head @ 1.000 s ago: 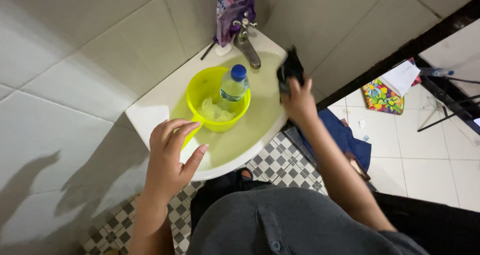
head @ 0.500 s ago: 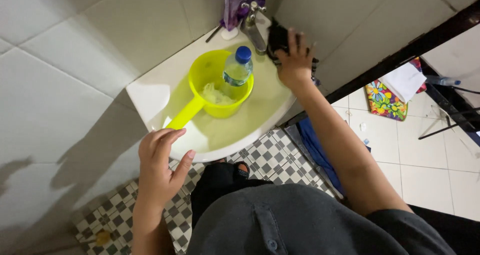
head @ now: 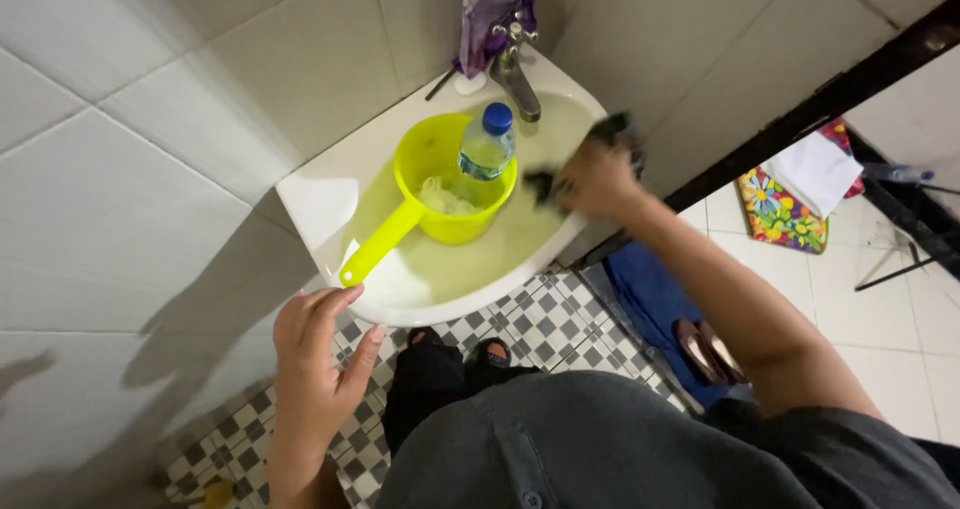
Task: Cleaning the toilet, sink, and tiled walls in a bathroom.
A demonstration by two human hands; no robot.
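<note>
— What's moved since a second ago?

— My right hand has carried the dark cloth from the sink's far rim by the tap down over the basin, near the yellow scoop.

— And your left hand?

— I've pulled it back off the front rim; it now hangs just below the edge, fingers spread.

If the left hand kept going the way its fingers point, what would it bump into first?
Probably the white sink's front rim. The left hand points up at it, fingertips nearly there. The yellow scoop's handle lies just beyond, though depth is hard to judge.
</note>
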